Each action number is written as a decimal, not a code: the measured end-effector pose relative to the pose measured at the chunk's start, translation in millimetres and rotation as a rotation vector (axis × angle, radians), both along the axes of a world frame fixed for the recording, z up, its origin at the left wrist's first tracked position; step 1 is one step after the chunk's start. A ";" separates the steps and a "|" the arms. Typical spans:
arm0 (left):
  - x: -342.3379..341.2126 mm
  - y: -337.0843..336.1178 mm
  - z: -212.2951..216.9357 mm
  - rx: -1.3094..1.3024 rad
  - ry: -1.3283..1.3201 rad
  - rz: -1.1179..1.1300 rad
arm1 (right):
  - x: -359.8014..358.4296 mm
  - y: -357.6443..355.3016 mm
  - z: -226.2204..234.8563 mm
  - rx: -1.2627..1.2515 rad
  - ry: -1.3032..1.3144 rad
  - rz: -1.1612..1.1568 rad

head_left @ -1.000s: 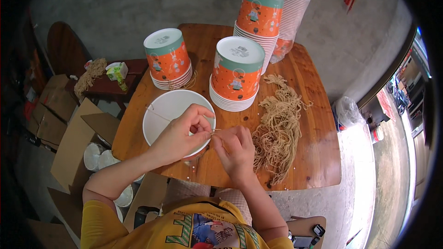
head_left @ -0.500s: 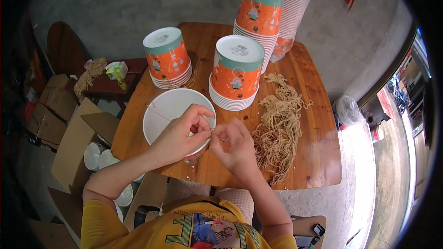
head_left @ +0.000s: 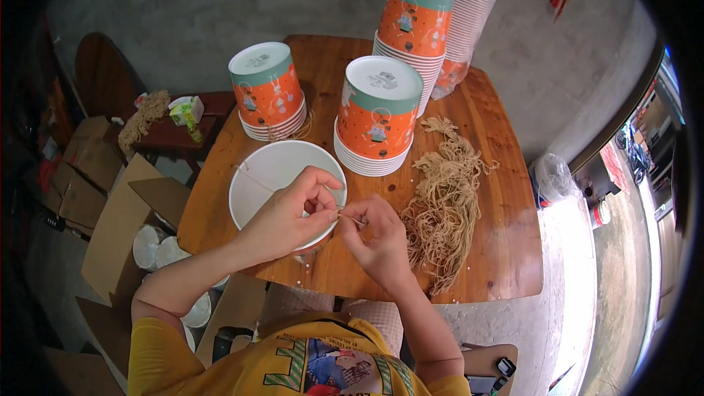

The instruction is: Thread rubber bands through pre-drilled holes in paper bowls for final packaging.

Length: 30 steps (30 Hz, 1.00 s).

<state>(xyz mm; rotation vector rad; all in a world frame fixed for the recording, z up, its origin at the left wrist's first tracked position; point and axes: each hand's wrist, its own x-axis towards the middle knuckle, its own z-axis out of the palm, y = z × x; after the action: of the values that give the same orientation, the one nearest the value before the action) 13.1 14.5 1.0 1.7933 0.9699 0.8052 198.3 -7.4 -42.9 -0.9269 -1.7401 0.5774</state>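
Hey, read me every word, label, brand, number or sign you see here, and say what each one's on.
Yellow shirt: green-striped lettering and small dark printing on the front; I won't copy the wording.
Front tub stack: grey printing on the upturned base, too small to read.
Left tub stack: grey printing on the base, also too small to read.
Green-and-white packet: any printing is too small to make out.

I have a thin, pale tan string (head_left: 254, 178) slanting over the mouth of a round white paper tub (head_left: 245, 200), disappearing behind the left hand (head_left: 292, 211), then reappearing, pinched, toward the right hand (head_left: 378, 240).
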 end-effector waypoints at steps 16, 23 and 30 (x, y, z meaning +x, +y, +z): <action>-2.6 -5.5 1.0 0.370 0.320 -0.024 | -7.7 -14.4 -24.5 -0.431 0.442 0.048; -0.3 -11.6 0.0 0.533 0.361 0.003 | -12.3 -22.7 -26.1 -0.328 0.378 0.025; -1.4 -13.3 4.5 0.560 0.408 0.029 | -19.9 -30.6 -22.3 -0.160 0.177 -0.036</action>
<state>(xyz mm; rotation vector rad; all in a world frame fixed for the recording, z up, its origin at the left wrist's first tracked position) 11.7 1.2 5.5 2.5019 1.1003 0.7953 178.4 -38.0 -65.2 -0.9853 -1.5333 0.7598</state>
